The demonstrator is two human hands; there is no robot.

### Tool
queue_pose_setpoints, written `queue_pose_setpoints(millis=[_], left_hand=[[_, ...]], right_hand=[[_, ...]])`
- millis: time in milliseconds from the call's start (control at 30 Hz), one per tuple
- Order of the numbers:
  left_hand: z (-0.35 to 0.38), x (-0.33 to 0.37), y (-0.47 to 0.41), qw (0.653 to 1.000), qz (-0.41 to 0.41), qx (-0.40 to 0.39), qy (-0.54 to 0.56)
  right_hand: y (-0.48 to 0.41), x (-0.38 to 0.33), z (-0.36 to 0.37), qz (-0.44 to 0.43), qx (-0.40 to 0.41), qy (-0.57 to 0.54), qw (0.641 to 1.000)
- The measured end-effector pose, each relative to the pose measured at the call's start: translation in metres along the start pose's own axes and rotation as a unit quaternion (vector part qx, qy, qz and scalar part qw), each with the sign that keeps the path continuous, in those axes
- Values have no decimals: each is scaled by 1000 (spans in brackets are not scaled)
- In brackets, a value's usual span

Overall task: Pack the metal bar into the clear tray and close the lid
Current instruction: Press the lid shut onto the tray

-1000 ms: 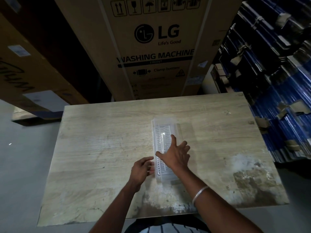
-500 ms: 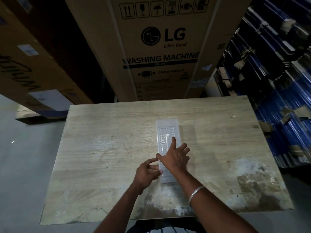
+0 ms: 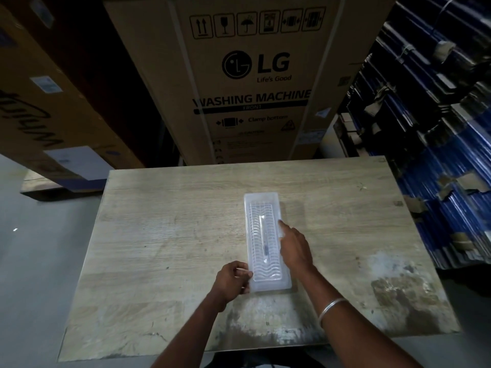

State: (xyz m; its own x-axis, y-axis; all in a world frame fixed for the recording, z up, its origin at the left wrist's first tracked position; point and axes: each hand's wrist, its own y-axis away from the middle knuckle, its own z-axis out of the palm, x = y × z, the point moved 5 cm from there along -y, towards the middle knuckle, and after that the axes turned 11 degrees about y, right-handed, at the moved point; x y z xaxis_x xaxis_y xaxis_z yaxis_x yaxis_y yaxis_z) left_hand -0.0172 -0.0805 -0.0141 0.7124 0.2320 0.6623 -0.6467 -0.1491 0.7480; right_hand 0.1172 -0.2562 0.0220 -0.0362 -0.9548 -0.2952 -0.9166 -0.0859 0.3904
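- Metal bar (image 3: 263,236) lying lengthwise down the middle of the clear tray (image 3: 265,243), showing as a thin pale strip with a dark patch near its lower end; blurred through the plastic, so probably seated in the ribbed centre channel.
- Lid (image 3: 259,200) apparently down over the tray already, wavy ribs running from the 12 o'clock end to the 6 o'clock end; whether the edges have snapped shut cannot be told.
- Left hand (image 3: 232,281) at the tray's 7 o'clock corner, fingers curled and pinched on the near left edge, steadying it.
- Right hand (image 3: 293,248) along the tray's 3 o'clock side, fingers close together with the forefinger stretched forward and touching the right edge, pressing more than gripping; holding nothing.
- Bracelet (image 3: 332,306) on the right wrist, toward 5 o'clock from the tray.
- Step in hand, by judgement: closing stage, bar already packed, lid being pressed home along the long sides.
- Next move likely to call for firm downward pressure run along the right edge toward 12 o'clock, with the near corner kept pinned to stop the light tray sliding.
- Table (image 3: 172,235) bare and worn, white scuffing toward 5 o'clock.
- Large cardboard box (image 3: 252,83) standing beyond the table at 12 o'clock.
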Motion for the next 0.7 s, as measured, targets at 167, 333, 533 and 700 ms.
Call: queue_pose_setpoints(millis=[167,333,533,700], left_hand=[[2,2,-1,1000,4,0,-28],[4,27,-5,962,104,2,-252],[26,92,-31,727,209,-2,-654],[42,107,-45,661,166,-27,-731]], right_hand=[[-16,15,-1,-8,-30,-72,997],[-27,15,-3,-22,-51,-71,996],[-41,-3,-12,-96,-68,98,988],[-49,-15,-21,-157,-96,198,963]])
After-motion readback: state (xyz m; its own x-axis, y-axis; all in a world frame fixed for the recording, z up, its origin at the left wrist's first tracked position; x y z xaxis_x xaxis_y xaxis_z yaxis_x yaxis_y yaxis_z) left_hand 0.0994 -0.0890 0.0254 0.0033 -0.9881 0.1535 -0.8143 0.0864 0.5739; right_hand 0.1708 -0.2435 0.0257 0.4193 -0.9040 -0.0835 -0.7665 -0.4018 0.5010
